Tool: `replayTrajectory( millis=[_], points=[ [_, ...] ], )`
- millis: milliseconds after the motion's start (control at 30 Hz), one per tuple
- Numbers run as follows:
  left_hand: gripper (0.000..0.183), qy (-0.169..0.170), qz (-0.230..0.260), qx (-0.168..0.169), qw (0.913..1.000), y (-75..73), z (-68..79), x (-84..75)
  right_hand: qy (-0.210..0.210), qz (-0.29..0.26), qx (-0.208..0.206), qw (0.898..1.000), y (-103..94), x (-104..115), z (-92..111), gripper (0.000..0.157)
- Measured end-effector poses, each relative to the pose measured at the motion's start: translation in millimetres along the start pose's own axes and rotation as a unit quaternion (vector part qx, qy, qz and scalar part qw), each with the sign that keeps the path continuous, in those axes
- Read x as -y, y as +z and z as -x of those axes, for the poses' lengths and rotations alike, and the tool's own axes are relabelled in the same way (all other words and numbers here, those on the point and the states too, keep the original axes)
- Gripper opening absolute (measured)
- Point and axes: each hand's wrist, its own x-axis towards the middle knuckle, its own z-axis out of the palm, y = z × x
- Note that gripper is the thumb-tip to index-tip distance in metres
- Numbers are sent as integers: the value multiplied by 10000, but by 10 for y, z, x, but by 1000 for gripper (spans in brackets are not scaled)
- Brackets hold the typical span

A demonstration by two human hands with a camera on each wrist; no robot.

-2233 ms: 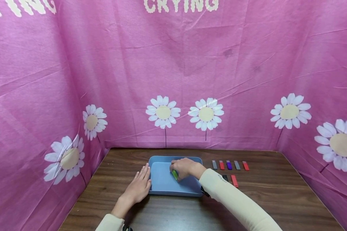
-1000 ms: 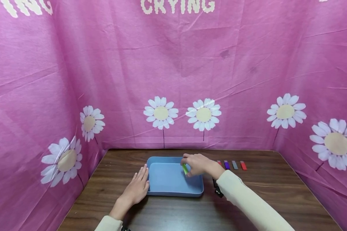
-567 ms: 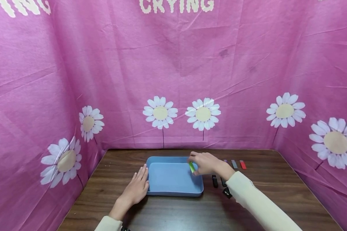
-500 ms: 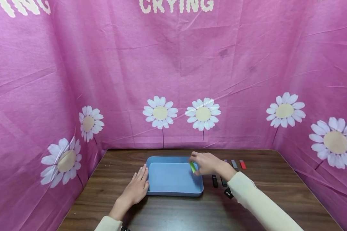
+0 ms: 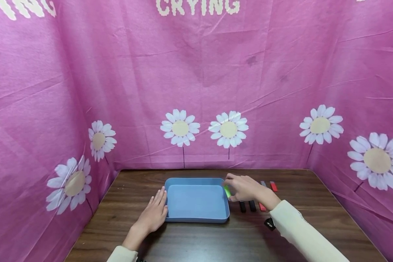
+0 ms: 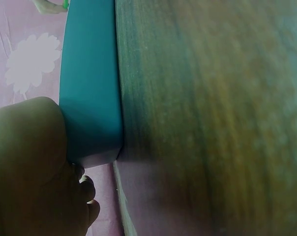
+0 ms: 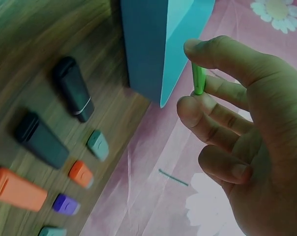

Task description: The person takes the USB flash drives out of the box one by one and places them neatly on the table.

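Observation:
A pale blue rectangular tray point(image 5: 196, 200) sits on the wooden table. The fingers of my left hand point(image 5: 152, 214) lie straight against the tray's left wall, and the left wrist view shows the thumb side at that wall point(image 6: 92, 83). My right hand point(image 5: 247, 187) is over the tray's right rim, pinching a small bright green stick point(image 5: 227, 191) that looks like a USB stick. In the right wrist view the green stick point(image 7: 199, 79) is held between thumb and fingers, above the tray's corner; the fingers partly cover it.
Right of the tray lie two black USB sticks point(image 5: 242, 206) and a longer red one point(image 5: 262, 207). Behind them is a row of small ones, including a red point(image 5: 273, 186), a grey point(image 7: 98, 145) and a purple point(image 7: 66, 204). A pink flowered cloth point(image 5: 199, 72) hangs behind the table.
My right hand has carried the green stick rightward, from over the tray's middle to its right rim. My left hand stays at the tray's left side.

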Motion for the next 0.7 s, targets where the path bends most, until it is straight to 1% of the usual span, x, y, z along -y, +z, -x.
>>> replayTrajectory(
  millis=[200,433,600,700],
  points=[
    [58,-13,19,-5,10000,8,-18,15,33,-78,-85,9999,-16,-99,129,47],
    [58,-65,15,34,10000,21,-17,14,7,35,-290,9996,1,-194,273,44],
    [58,-75,32,30,10000,22,-12,6,170,-10,-314,9994,-10,-253,382,45],
    [58,-93,27,56,9999,17,-5,-2,283,50,-349,9990,-14,-287,441,47]
  ],
)
